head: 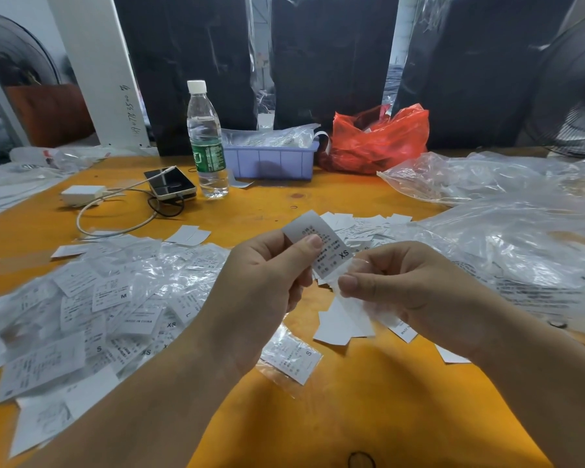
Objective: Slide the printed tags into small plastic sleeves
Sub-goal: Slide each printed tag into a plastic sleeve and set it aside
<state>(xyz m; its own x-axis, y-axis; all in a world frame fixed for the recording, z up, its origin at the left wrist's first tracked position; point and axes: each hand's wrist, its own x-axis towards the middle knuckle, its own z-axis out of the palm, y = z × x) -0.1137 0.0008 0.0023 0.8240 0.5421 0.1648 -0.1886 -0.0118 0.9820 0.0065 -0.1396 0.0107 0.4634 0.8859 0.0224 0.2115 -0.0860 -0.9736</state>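
My left hand (267,275) pinches a white printed tag (331,246) marked XS between thumb and fingers, held above the orange table (368,400). My right hand (402,282) pinches a small clear plastic sleeve (358,265) at the tag's lower end, thumb and forefinger on its edge. How far the tag sits inside the sleeve I cannot tell. A heap of sleeved tags (98,309) lies at the left. Loose bare tags (345,322) lie under my hands, and more tags (362,224) lie just beyond.
A water bottle (207,140), a phone (170,184) with charger (81,194) and cable, a purple tray (271,160) and a red bag (379,140) stand at the back. Clear plastic bags (507,231) cover the right side. Fans stand at both far corners.
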